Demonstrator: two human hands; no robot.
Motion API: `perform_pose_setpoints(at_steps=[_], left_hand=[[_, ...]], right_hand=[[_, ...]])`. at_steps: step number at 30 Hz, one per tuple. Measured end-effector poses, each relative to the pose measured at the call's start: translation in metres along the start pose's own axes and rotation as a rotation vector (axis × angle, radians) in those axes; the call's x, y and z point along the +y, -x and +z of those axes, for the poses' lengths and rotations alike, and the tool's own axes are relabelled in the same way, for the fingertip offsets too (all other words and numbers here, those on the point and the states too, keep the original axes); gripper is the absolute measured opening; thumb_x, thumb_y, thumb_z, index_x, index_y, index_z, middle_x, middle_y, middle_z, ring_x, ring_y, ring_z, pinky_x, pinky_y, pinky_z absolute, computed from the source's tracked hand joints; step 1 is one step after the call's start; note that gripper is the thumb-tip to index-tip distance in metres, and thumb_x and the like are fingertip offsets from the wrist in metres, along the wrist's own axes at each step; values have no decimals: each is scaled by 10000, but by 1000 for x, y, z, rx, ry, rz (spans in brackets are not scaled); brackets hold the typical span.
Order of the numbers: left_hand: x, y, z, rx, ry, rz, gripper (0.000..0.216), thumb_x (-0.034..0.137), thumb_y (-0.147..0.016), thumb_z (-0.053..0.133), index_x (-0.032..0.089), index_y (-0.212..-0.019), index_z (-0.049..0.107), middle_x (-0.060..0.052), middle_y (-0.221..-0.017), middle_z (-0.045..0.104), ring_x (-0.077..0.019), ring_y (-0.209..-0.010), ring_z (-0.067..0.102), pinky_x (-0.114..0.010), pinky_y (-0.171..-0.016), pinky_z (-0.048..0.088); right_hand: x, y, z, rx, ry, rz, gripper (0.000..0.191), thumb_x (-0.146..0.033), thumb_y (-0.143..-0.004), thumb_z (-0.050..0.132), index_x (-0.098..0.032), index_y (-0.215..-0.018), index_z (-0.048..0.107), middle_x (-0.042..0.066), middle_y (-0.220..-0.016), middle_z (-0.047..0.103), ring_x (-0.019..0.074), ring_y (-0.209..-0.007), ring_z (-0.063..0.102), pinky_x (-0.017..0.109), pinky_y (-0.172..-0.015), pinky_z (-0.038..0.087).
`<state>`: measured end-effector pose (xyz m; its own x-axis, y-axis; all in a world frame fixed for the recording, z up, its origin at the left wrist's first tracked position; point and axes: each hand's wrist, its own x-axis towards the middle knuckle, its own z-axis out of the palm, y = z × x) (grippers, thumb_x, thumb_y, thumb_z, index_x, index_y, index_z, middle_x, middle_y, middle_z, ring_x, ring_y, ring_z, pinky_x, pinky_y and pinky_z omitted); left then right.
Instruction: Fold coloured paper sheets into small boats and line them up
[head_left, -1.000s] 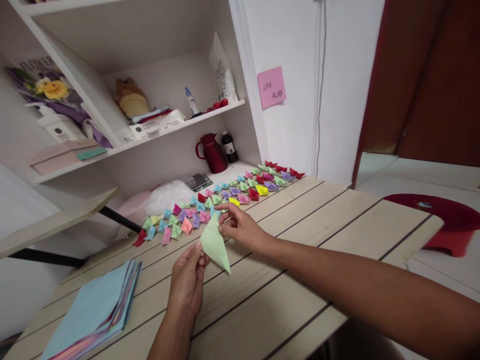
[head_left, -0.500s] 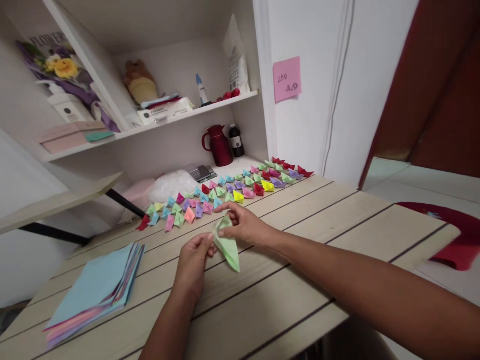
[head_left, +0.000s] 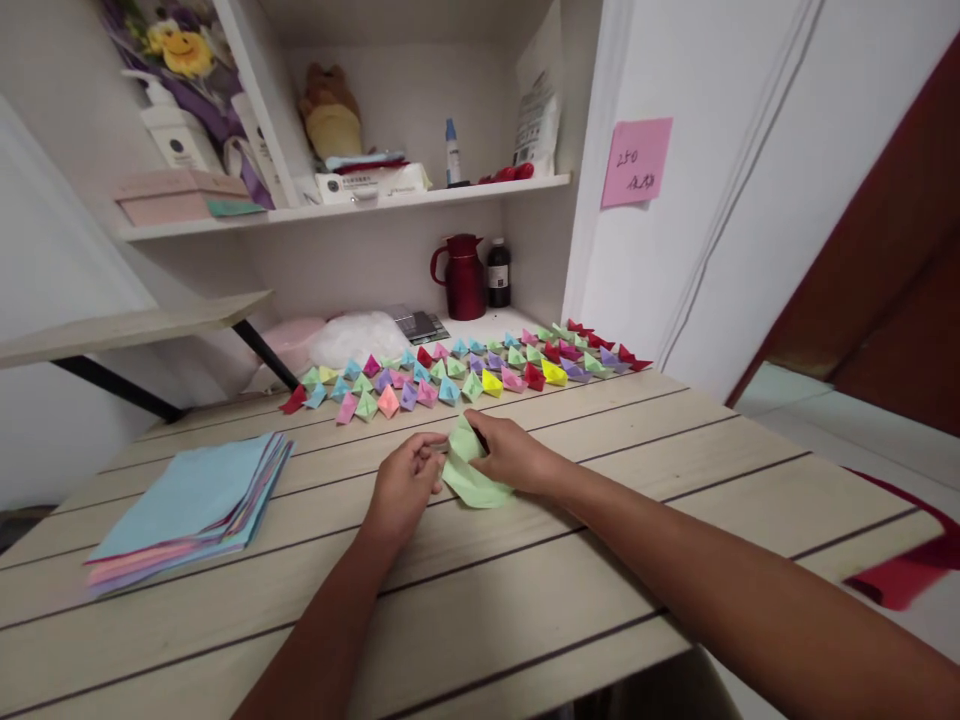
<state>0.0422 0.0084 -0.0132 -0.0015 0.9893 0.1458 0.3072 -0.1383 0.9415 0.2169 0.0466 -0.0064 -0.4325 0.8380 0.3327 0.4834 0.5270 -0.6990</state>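
Note:
A light green folded paper (head_left: 474,482) is tilted just above or on the table, its lower part spread wide; I cannot tell whether it rests there. My right hand (head_left: 514,452) grips its right side, with the thumb inside the fold and the other fingers partly hidden. At the paper's left edge is my left hand (head_left: 407,485), its fingers loosely bent and the thumb apart from them. Whether those fingertips touch the paper is unclear. Beyond both hands stand rows of small folded paper boats (head_left: 448,390) in many colours.
A stack of coloured paper (head_left: 191,495), blue on top, lies at the left of the slatted table (head_left: 600,610). At the back are a dark red jug (head_left: 465,280), a dark bottle (head_left: 498,275) and a white plastic bag (head_left: 360,340). A small raised shelf (head_left: 135,328) stands at left.
The green paper has turned and opened wider at its lower part. My left thumb has come away from its pinch on the paper. The camera view has shifted, too.

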Motion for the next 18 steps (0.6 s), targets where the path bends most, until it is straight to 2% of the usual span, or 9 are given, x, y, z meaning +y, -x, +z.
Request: perform_pose_setpoints(at_steps=[5,11,15,18], left_hand=[[-3,3,-2,-17,-109,52,260,244,-753,572,166,-991,644,13,-741,561,-101,-564,541,-232,-543,463],[-2,5,-10,9,-323,137,303,117,-732,567,226,-995,672,-4,-849,575,-115,-658,520,-254,-665,444],[-2,6,-12,4,-431,163,350,92,-705,608,242,-1017,662,-5,-894,554,-120,-696,530,-256,-702,441],[-3,6,-11,-7,-482,156,312,118,-709,634,243,-993,659,3,-876,554,-121,-688,539,-253,-696,445]], right_hand=[[7,-2,1,-12,14,29,212,-123,-614,597,-201,-778,487,-43,-694,537,121,-621,455,218,-566,307],[11,-5,2,30,-27,63,191,-183,-635,588,-206,-679,403,-69,-618,437,105,-571,410,218,-543,305],[13,-5,4,21,-47,55,165,-147,-630,558,-206,-711,427,-63,-644,462,108,-589,434,213,-545,322],[15,-3,5,-7,-69,54,224,-125,-619,565,-202,-820,502,-53,-683,528,114,-612,470,213,-567,353]])
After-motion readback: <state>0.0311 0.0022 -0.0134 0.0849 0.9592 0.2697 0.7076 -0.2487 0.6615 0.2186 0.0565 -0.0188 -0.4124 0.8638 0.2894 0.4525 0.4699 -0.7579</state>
